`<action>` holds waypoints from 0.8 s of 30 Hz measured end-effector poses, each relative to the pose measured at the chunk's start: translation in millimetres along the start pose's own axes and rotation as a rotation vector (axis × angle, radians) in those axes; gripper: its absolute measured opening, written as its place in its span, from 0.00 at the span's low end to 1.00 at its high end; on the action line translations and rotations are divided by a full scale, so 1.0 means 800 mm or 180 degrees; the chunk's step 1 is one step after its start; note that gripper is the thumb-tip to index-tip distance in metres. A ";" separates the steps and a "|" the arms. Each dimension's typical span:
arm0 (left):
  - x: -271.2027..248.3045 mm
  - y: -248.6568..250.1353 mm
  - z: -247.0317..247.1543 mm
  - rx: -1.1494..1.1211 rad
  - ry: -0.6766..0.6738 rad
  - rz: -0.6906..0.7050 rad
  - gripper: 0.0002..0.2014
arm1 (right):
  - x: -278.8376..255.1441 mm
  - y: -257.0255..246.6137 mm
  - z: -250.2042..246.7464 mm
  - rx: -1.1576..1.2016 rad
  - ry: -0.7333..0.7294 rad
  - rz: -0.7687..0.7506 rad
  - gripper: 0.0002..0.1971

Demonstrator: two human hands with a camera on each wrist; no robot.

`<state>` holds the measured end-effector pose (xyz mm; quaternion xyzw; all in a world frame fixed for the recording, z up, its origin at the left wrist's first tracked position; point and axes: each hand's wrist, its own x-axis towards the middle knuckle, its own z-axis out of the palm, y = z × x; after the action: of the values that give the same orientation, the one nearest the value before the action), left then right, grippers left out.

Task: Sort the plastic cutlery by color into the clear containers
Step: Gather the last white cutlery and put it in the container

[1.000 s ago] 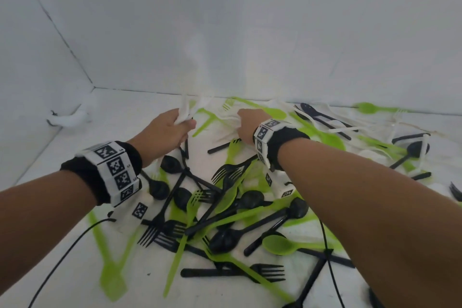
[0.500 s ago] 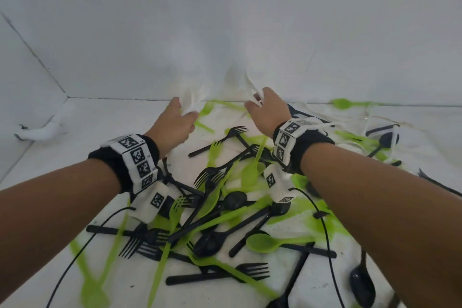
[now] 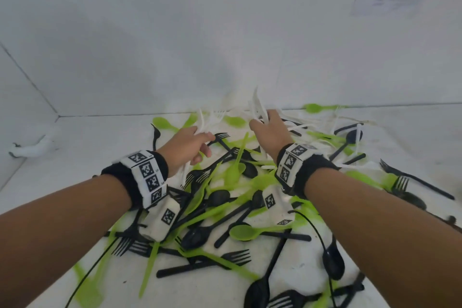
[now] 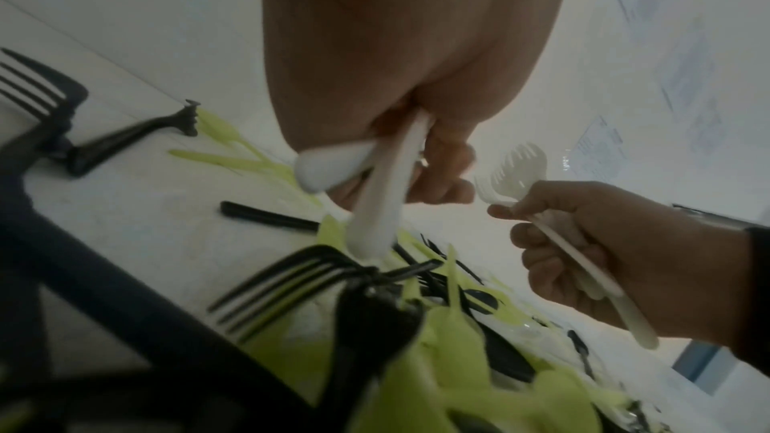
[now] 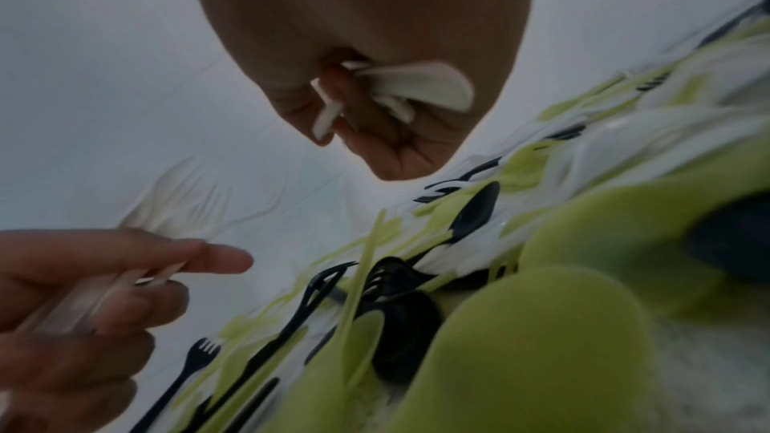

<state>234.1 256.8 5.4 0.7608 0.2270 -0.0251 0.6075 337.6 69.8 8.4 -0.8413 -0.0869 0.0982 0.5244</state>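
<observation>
A jumbled pile of black, green and white plastic cutlery covers the white table. My left hand hovers over the pile's far left and grips a bunch of white cutlery, its handles pointing down from the fist. To its right my right hand is raised a little and grips another white bunch whose ends stick up. The right wrist view shows white handles poking out of that fist. No clear container is in view.
A white wall closes the table's far side, with another wall at the left. A white clamp-like piece lies at the far left. More white and green cutlery lies at the far right. Black cables trail from both wrists.
Both hands have lifted away from the pile's far part with white cutlery in their fists; the right hand has moved right and risen, and the view has shifted left.
</observation>
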 end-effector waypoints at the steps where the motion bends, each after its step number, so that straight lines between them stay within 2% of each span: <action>1: -0.008 0.002 0.006 -0.0037 -0.0120 0.0043 0.14 | -0.007 0.000 0.000 0.0163 -0.0032 0.0047 0.12; 4: -0.031 0.015 0.021 -0.0251 -0.0474 0.0130 0.14 | -0.026 -0.003 -0.004 0.0793 -0.0239 0.0096 0.08; 8: -0.047 0.030 0.033 -0.0397 -0.0407 0.0184 0.17 | -0.053 -0.013 -0.011 0.1415 -0.0318 -0.0001 0.10; 11: -0.054 0.033 0.041 -0.0611 -0.0258 0.0185 0.17 | -0.062 -0.015 -0.014 0.1629 -0.0196 0.0036 0.08; 13: -0.059 0.035 0.046 -0.0710 -0.0274 0.0218 0.16 | -0.067 -0.014 -0.018 0.1677 -0.0093 0.0088 0.03; 18: -0.073 0.033 0.062 -0.0718 -0.0464 0.0208 0.15 | -0.077 -0.006 -0.027 0.2216 -0.0133 0.0278 0.07; 21: -0.080 0.029 0.067 -0.0768 -0.0506 0.0178 0.16 | -0.083 -0.007 -0.019 0.2165 -0.0123 0.0244 0.07; 24: -0.085 0.027 0.070 -0.0704 -0.0540 0.0174 0.15 | -0.088 -0.006 -0.009 0.2214 -0.0052 0.0303 0.10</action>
<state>194.9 179.5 31.7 0.6902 0.1554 -0.0475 0.7051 271.5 47.9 21.1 -0.6145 -0.0131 0.1530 0.7738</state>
